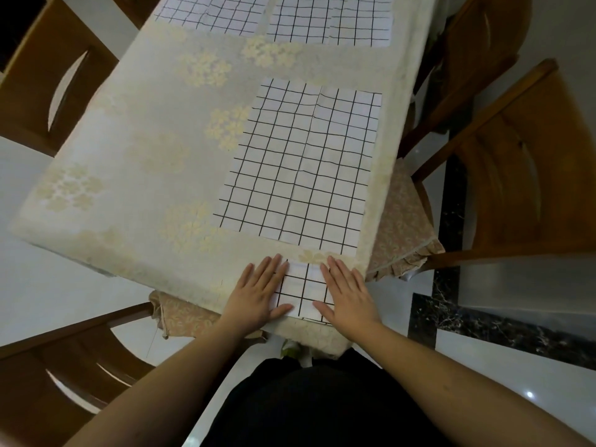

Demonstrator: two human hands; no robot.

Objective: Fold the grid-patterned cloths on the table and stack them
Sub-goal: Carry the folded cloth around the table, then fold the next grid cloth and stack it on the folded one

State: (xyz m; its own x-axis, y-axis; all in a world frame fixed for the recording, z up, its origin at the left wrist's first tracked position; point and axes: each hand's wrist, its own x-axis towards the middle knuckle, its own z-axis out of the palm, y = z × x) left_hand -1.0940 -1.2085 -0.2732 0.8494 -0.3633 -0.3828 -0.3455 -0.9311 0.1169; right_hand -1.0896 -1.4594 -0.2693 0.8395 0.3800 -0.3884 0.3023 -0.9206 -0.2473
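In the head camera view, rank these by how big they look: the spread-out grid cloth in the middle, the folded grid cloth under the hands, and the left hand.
1. spread-out grid cloth, clearly largest.
2 and 3. left hand and folded grid cloth: too close to rank, since both hands cover part of the cloth.

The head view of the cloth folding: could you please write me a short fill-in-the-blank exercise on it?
1. Both hands, left hand and right hand, press flat on the small folded cloth at the table's ____ edge.
2. The unfolded cloth just beyond it lies ____ on the tablecloth.
3. At the far end lie ____ more grid cloths, one beside the other.

Missing words: near; flat; two
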